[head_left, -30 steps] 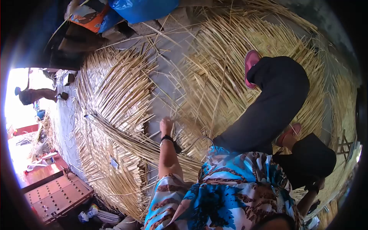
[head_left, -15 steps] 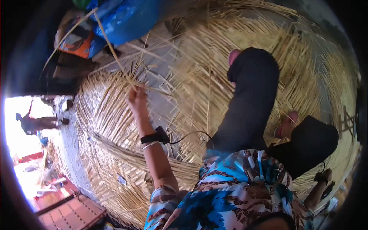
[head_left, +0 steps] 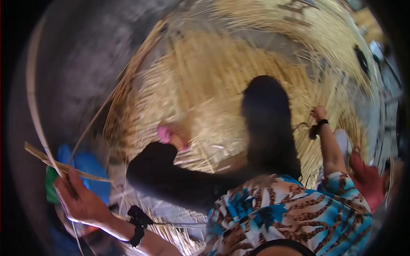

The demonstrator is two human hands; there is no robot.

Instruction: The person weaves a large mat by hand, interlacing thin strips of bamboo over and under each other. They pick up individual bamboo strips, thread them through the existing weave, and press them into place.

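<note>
My left hand (head_left: 83, 198) is at the lower left, its fingers closed round long, thin cane-like strips (head_left: 38, 123). A shorter flat strip (head_left: 42, 158) crosses them at the fingers. My right hand (head_left: 319, 113) is on the right with its fingers curled, close to the loose strips at the edge of a woven mat (head_left: 213, 111). What it holds, if anything, is too small to make out. The mat lies on the floor around my legs and pink footwear (head_left: 164, 133).
Blue plastic (head_left: 92, 170) and a green item (head_left: 51, 185) lie beside my left hand. A person in red clothing (head_left: 369, 185) is close by at the right. More strips (head_left: 337, 34) spread across the upper right. Grey floor (head_left: 102, 47) shows at the upper left.
The view has swung round. My left hand, still on strips, has gone from above the mat to the lower left. My right hand has come up from the lower right to the mat's edge.
</note>
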